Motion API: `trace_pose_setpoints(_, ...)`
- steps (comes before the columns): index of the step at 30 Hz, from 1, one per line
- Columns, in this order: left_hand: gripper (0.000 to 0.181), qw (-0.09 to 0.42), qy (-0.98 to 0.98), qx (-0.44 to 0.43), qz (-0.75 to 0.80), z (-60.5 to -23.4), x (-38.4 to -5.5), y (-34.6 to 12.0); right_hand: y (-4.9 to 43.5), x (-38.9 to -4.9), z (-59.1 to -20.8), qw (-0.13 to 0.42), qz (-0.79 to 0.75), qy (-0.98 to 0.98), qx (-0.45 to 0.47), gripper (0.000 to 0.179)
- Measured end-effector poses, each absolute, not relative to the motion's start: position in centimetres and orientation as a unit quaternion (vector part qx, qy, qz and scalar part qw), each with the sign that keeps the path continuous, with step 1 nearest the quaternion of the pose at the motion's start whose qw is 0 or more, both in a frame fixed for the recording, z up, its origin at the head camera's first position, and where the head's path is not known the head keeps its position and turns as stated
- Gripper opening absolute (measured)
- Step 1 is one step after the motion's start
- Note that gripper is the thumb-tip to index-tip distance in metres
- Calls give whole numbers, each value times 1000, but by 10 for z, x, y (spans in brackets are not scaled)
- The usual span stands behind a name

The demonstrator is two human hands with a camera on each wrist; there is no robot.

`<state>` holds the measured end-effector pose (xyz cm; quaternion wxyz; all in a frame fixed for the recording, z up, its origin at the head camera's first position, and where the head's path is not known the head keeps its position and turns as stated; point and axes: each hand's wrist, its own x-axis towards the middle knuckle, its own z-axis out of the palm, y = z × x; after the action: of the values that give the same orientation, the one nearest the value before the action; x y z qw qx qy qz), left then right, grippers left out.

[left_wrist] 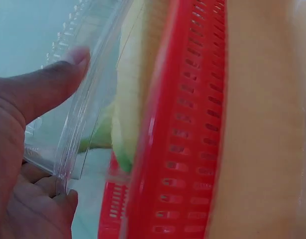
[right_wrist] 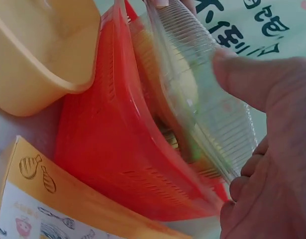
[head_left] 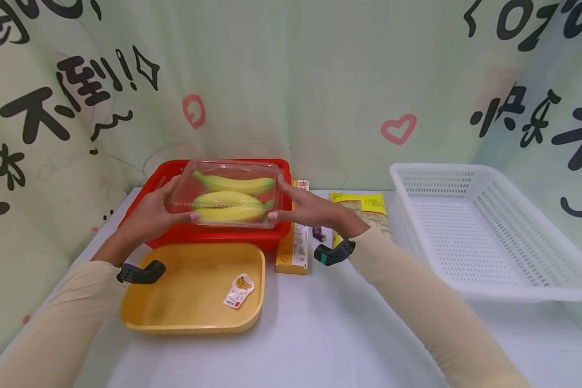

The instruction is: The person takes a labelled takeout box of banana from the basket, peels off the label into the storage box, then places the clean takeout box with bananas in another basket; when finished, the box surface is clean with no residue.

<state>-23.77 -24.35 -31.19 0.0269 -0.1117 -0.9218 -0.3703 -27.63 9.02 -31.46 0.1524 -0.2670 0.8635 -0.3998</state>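
Both the left hand (head_left: 150,215) and right hand (head_left: 305,207) grasp the clear banana box (head_left: 228,194) above the red basket (head_left: 147,188) at the desk's back edge; it is lifted, not yet set down.

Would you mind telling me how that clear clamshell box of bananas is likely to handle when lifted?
The clear clamshell box looks thin and ribbed, so it probably flexes under a squeeze. Left hand and right hand grip opposite ends, which suggests it may sag or twist otherwise. The bananas lie loose and could slide if tilted.
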Motion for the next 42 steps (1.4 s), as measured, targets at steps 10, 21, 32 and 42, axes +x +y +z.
trace_pose_setpoints(10,93,10,-916,-126,-381,-326,-244,-245,74,-276,-330,145,-423,869,-212,110)
trace_pose_setpoints(21,96,4,-929,-110,-355,-329,-243,-250,70,-275,-330,131,-378,888,-228,106)
trace_pose_setpoints(32,110,-24,-940,-81,-329,-329,-246,-246,70,-277,-333,131,-364,892,-234,103)
trace_pose_setpoints(42,100,-14,-935,-119,-333,-328,-249,-235,80,-281,-331,102,-375,893,-227,96)
